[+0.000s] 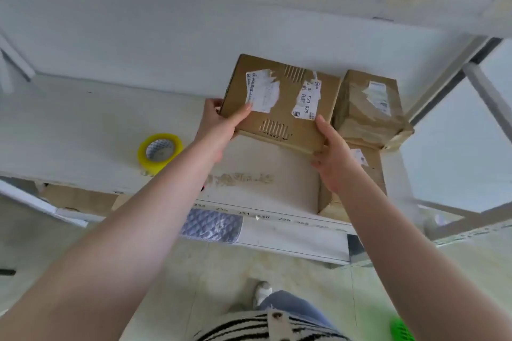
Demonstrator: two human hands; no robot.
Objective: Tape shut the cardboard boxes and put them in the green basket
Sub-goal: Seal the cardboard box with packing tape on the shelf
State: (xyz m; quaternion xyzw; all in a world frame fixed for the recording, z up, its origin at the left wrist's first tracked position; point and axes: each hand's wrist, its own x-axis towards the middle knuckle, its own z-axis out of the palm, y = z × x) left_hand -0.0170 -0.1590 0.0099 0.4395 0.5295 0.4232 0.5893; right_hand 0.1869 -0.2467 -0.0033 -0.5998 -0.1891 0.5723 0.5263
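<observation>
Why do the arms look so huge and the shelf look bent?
Head view: the wide lens stretches things near the edges, so the forearms balloon and the shelf edge curves; light is soft and even, with little shadow; the box labels are blurry.

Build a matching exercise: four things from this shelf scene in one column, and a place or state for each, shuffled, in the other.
Things:
1. flat cardboard box
2. tape roll
3. small taped box
4. green basket

States:
A. low at the frame's right corner, on the floor
B. held at both ends by left hand and right hand
C. lying alone on the shelf, left of the hands
D. beside the held box, on its right

Pairs: 1-B, 2-C, 3-D, 4-A
</observation>
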